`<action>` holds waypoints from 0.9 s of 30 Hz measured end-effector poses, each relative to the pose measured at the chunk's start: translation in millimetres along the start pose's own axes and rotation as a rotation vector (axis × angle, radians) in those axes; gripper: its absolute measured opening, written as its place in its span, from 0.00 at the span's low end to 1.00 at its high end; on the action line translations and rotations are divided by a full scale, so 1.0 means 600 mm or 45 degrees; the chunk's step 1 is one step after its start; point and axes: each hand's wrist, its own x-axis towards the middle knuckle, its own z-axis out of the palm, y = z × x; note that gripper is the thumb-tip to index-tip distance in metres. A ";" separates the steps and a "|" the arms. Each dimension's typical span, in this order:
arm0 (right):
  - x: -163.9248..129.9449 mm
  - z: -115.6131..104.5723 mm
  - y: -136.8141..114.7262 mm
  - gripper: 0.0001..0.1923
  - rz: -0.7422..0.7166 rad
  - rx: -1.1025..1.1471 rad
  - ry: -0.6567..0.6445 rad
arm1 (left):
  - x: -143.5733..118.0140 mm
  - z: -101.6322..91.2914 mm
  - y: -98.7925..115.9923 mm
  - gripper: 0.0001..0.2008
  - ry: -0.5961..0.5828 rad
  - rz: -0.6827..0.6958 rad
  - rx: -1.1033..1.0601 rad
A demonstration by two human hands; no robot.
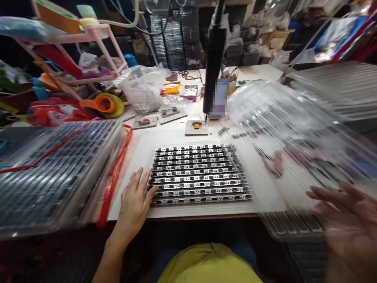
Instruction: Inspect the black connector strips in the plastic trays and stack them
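Rows of silvery metal strips with black pieces [200, 175] lie in a block on the white work surface. My left hand [135, 194] rests against the block's left edge, fingers spread and thumb over its corner. On the right, a clear ribbed plastic tray [282, 118] is tilted and smeared by motion. Beside its lower right side is my right hand [341, 216], blurred, with fingers apart; no firm hold on the tray shows. Skin-coloured blurs show through the plastic, and I cannot tell what they are.
Stacked filled trays [55, 173] with red ribbon [114, 177] stand at left. A black hanging screwdriver [214, 67] reaches down near a small fixture block [196, 127]. Behind are a clear plastic bag [144, 88] and an orange tape roll [104, 104]. More clear trays [344, 84] are stacked at right.
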 end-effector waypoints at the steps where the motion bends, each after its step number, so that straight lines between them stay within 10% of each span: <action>1: 0.001 0.005 -0.009 0.10 -0.043 0.042 0.083 | 0.000 0.006 -0.003 0.30 -0.049 -0.013 0.035; 18: 0.033 -0.021 0.009 0.11 -0.141 0.352 0.302 | 0.011 0.012 -0.010 0.34 -0.156 -0.039 0.194; 23: 0.036 -0.022 0.011 0.11 -0.115 0.380 0.263 | 0.048 -0.006 0.092 0.26 -0.049 0.241 0.134; 27: 0.031 -0.018 0.009 0.11 -0.081 0.403 0.243 | 0.105 0.020 0.235 0.17 -0.311 0.633 -0.219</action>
